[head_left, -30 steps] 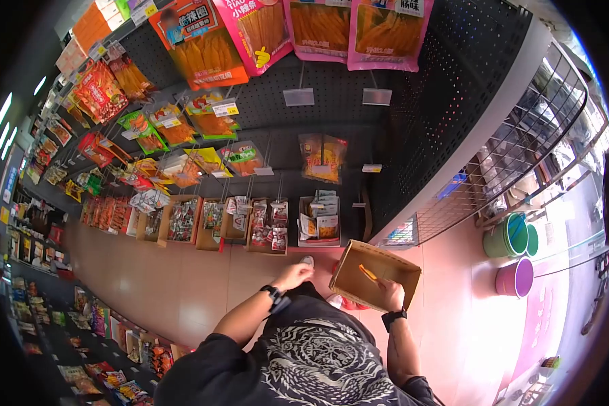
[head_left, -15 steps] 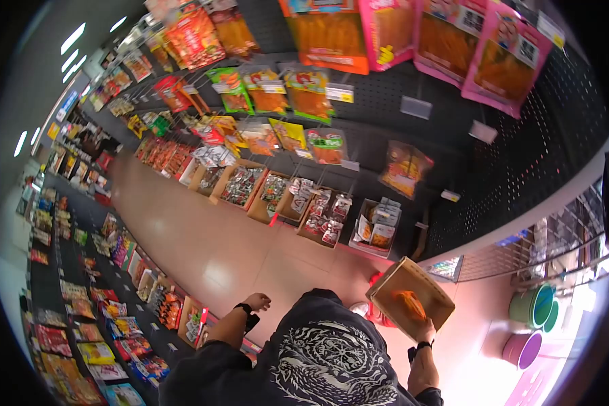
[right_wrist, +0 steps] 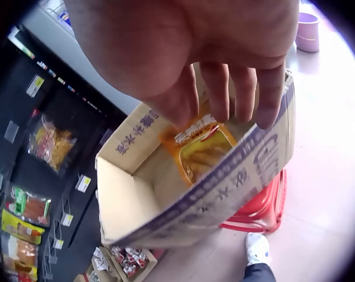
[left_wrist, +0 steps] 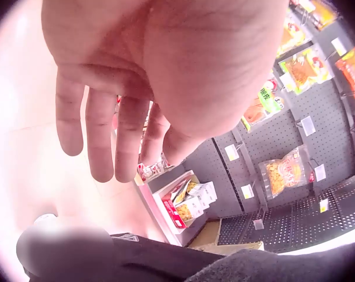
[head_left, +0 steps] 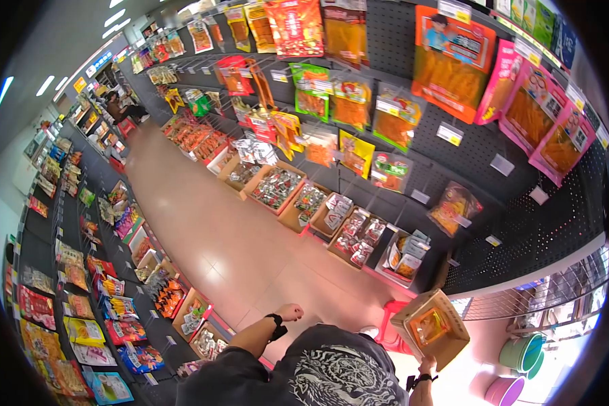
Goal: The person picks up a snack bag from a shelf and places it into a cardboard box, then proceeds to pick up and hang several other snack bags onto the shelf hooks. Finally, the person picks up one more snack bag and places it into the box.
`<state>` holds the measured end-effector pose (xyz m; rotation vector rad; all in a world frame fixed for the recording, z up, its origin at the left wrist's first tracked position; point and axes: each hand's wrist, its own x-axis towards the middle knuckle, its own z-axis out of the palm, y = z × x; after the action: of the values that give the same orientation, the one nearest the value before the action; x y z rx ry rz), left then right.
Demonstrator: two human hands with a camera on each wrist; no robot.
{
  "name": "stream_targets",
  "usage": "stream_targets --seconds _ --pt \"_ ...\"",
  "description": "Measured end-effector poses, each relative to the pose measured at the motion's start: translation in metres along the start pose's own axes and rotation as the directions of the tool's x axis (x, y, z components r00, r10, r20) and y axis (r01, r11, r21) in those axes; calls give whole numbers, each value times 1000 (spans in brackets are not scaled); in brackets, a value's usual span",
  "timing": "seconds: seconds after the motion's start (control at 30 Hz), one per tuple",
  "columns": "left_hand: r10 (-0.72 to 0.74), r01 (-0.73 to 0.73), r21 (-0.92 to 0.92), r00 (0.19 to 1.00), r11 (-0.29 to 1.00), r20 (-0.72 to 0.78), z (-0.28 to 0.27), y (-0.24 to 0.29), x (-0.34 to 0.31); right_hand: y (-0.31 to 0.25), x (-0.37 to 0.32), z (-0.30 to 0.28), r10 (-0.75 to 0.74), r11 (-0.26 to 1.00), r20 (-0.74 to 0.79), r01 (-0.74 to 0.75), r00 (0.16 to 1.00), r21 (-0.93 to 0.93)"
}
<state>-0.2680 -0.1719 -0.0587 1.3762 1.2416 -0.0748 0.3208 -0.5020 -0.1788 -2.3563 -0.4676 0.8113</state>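
L hand (head_left: 291, 312) relaxed, nothing held; R hand (right_wrist: 189, 50) loose-fingered, no grip seen. Orange pkt (right_wrist: 205, 154) below R hand in cardboard box (right_wrist: 129, 197), prob. propped on red stool (right_wrist: 262, 208); if knocked, could be tipped.

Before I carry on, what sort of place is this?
Most likely a shop's snack aisle: bagged snacks hang on a perforated rack, price tags hang among them, and open cartons of small packets line its foot.
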Motion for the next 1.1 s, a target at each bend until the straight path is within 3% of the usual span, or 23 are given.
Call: stream_targets --seconds 0.07,0.13,0.2,0.23,0.27,0.3,0.33,0.37,0.5,0.57,0.6,0.63,0.67,0.7,0.73,0.8,0.87,0.93,1.03,1.1 --pt "-119 115 67 991 991 58 -6 -23 -12 -56 -61 12 190 947 116 -214 975 239" --pt "-227 219 84 970 972 92 -5 -62 -15 -79 -112 28 274 886 225 -337 935 320" --pt "-309 300 87 944 950 113 -4 -84 -26 -105 -167 37 349 862 296 -428 889 270" --pt "-308 299 87 943 950 123 -8 -93 -26 -54 -166 41 -23 949 411 -110 911 295" --pt "-317 298 139 938 944 139 -7 -102 -26 11 -159 49 -390 887 464 191 796 420" --pt "-327 296 188 932 936 159 -2 -113 -27 2 -184 37 -114 993 485 94 867 65" --pt "-327 294 186 927 937 181 -2 -120 -30 -14 -206 34 74 983 477 16 876 -182" --pt "-285 266 128 944 955 166 -7 -124 -29 -20 -222 29 140 950 477 18 868 -311" --pt "-134 156 -273 986 949 99 -3 -143 -12 -19 -229 6 107 712 591 354 800 -607" --pt "-159 164 -378 986 911 44 1 -131 -25 -32 -221 -12 48 585 624 484 780 -650" --pt "-159 156 -396 987 905 26 2 -130 -27 -44 -215 -19 20 608 611 475 792 -636" --pt "-194 201 -396 979 896 58 8 -130 -27 -59 -206 -22 68 770 509 280 858 -574" --pt "-237 246 -402 969 882 72 13 -140 -33 -85 -199 -23 220 972 361 -174 906 -156" --pt "-281 311 -367 950 877 135 19 -148 -35 -116 -193 -22 303 888 290 -380 908 260" --pt "-306 355 -322 932 878 196 23 -157 -38 -142 -188 -21 313 821 272 -403 910 405" --pt "-411 448 -119 878 886 245 26 -160 -49 -186 -189 -16 239 912 244 -304 940 277" --pt "-394 424 -103 891 900 225 26 -165 -51 -217 -195 -17 168 963 256 -214 952 162" --pt "-349 380 -96 906 920 241 27 -161 -44 -204 -192 -14 0 994 216 -23 976 106" --pt "-311 332 -161 940 929 139 25 -134 -36 -175 -181 -20 25 993 137 -41 990 110" --pt "-227 232 -186 973 955 50 20 -111 -36 -142 -159 -28 43 999 -17 -43 999 10"
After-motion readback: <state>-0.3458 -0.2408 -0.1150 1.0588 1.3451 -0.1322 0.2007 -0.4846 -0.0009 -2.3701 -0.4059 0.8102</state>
